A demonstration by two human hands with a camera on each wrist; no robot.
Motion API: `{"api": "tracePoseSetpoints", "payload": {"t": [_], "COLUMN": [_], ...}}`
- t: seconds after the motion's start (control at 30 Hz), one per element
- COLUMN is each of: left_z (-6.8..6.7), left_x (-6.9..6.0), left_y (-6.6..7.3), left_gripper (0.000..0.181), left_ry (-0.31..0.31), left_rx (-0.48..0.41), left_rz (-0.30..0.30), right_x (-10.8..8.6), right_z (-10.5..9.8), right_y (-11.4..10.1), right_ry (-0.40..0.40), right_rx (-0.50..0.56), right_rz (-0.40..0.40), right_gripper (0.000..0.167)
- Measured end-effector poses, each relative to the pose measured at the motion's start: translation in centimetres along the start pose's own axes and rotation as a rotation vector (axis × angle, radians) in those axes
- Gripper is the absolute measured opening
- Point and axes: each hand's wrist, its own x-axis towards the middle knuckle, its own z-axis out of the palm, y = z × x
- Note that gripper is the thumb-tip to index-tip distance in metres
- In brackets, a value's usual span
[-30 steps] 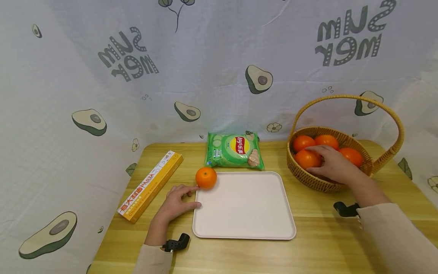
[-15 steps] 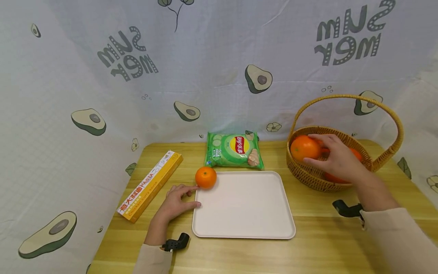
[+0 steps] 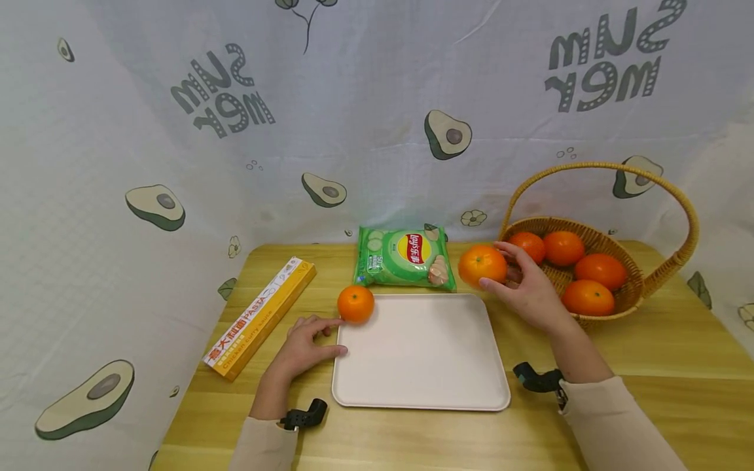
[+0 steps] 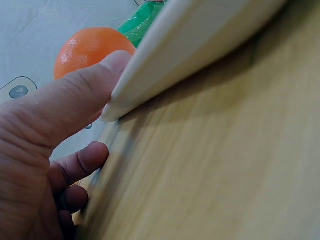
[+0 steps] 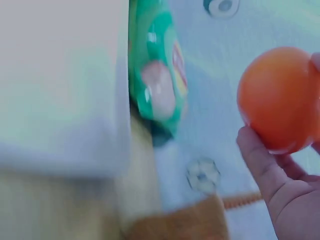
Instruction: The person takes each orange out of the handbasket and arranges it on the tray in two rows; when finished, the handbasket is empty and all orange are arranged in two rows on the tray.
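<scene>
In the head view my right hand (image 3: 530, 288) holds an orange (image 3: 482, 265) between thumb and fingers, raised between the wicker basket (image 3: 521, 304) and the white tray (image 3: 421, 353). The right wrist view shows the same orange (image 5: 280, 100) with fingers beneath and behind it. My left hand (image 3: 306, 350) rests at the tray's left edge, its thumb touching the rim (image 4: 131, 82) in the left wrist view. The other fingers hang loosely bent there. A second orange (image 3: 356, 304) sits at the tray's far left corner, close to the left index fingertip.
Several oranges (image 3: 588, 298) lie in the basket, under its tall arched handle (image 3: 595, 165). Behind the tray is a green chip bag (image 3: 403, 257). A yellow pasta box (image 3: 259, 318) lies on the left of the wooden table (image 3: 377, 435). A printed curtain (image 3: 377, 118) hangs behind.
My right hand has taken an orange out of the basket, lifting it over the rim and carrying it left towards the tray. The left hand has stayed in place.
</scene>
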Motion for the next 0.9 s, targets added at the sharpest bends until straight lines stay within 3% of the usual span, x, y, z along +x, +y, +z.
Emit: {"api": "tracePoseSetpoints", "payload": {"t": [0.13, 0.27, 0.57, 0.9], "left_z": [0.0, -0.1, -0.2, -0.1], "left_x": [0.1, 0.2, 0.1, 0.0], "left_y": [0.1, 0.2, 0.2, 0.2], "left_gripper": [0.053, 0.053, 0.053, 0.053], "left_ry": [-0.001, 0.003, 0.000, 0.001], "left_rx": [0.002, -0.003, 0.001, -0.008], "left_rz": [0.001, 0.001, -0.003, -0.002], "right_x": [-0.1, 0.0, 0.3, 0.6], "right_z": [2.6, 5.1, 9.4, 11.5], "right_y": [-0.5, -0.9, -1.1, 0.1], "right_ry": [-0.026, -0.048, -0.064, -0.053], "right_rx": [0.130, 0.179, 0.173, 0.127], "right_rz": [0.060, 0.111, 0.217, 0.281], "right_gripper": [0.070, 0.071, 0.073, 0.074]}}
